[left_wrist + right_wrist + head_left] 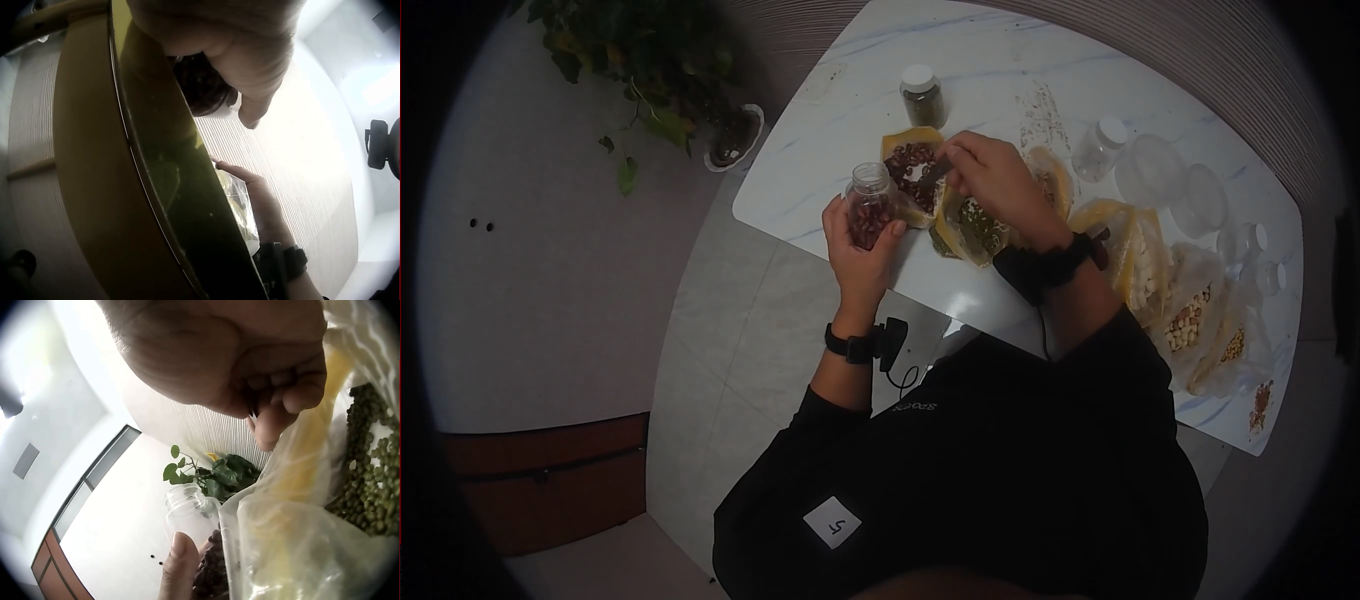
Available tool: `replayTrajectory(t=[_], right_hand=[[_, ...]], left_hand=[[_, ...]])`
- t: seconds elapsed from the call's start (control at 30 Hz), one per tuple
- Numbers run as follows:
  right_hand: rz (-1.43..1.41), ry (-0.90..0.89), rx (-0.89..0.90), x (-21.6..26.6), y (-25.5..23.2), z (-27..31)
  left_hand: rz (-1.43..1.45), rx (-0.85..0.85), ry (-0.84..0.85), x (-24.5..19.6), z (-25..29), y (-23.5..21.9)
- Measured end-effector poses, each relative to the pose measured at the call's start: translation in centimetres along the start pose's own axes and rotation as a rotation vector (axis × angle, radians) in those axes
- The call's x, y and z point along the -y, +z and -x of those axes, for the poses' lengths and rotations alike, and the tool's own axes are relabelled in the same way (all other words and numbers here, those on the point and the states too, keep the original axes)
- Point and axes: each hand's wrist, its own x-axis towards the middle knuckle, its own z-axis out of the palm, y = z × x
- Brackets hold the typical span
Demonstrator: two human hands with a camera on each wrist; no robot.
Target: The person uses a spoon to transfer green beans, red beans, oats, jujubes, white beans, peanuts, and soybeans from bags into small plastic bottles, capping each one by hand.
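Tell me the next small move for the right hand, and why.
I'd lift the dark utensil out of the bag of dark red beans and tip it over the jar. The jar's mouth is uncapped, room shows above its contents, and the left hand holds it beside the bag.

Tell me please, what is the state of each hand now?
Left hand: curled round a clear, open-mouthed jar of dark red beans.
Right hand: closed, pinching a slim dark utensil, perhaps a spoon.
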Motion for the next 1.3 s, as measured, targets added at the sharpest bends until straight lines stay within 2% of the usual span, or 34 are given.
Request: replayTrajectory(t=[0.27, 0.47, 0.67, 0.77, 0.83, 0.87, 0.93, 1.03, 1.17, 1.23, 1.27, 1.3], right_hand=[[-0.174, 0.041, -0.102, -0.3, -0.8, -0.5], [-0.314, 0.048, -0.213, 1.7, -2.1, -0.1], [-0.446, -0.108, -0.208, 3.6, -1.5, 0.8], [-0.367, -0.188, -0.153, 4.3, -0.8, 1.4], [-0.134, -0.233, -0.087, 5.0, -0.6, 2.0], [-0.134, -0.233, -0.086, 5.0, -0.5, 2.0], [-0.022, -0.425, -0.067, 4.9, -0.3, 2.1], [-0.011, -0.501, -0.131, 4.7, -0.2, 1.8], [-0.003, -0.389, -0.221, 3.6, -0.3, 1.3], [0.129, -0.334, -0.226, 1.6, -0.2, 0.5], [0.129, -0.334, -0.226, 0.9, -0.1, 0.3], [0.25, -0.374, -0.236, 0.3, -0.1, 0.2]], left_hand=[[0.049, -0.001, -0.016, -0.6, 0.0, 0.2], [-0.035, 0.012, 0.002, -0.9, 0.0, 0.4], [-0.119, 0.013, 0.045, -0.9, 0.0, 0.5], [-0.109, 0.017, 0.04, -1.3, 0.0, 0.5], [-0.06, 0.007, 0.012, -1.6, 0.0, 0.6], [-0.059, 0.007, 0.012, -1.5, 0.0, 0.5], [-0.121, 0.004, 0.028, -0.9, -0.1, 0.3], [-0.074, -0.012, 0.026, -0.3, 0.0, 0.3], [-0.066, -0.01, 0.011, -0.5, 0.0, 0.2], [-0.072, -0.021, 0.024, -0.3, 0.0, 0.2], [-0.072, -0.02, 0.024, -0.2, 0.0, 0.3], [-0.063, -0.018, 0.015, -0.2, 0.0, 0.2]])
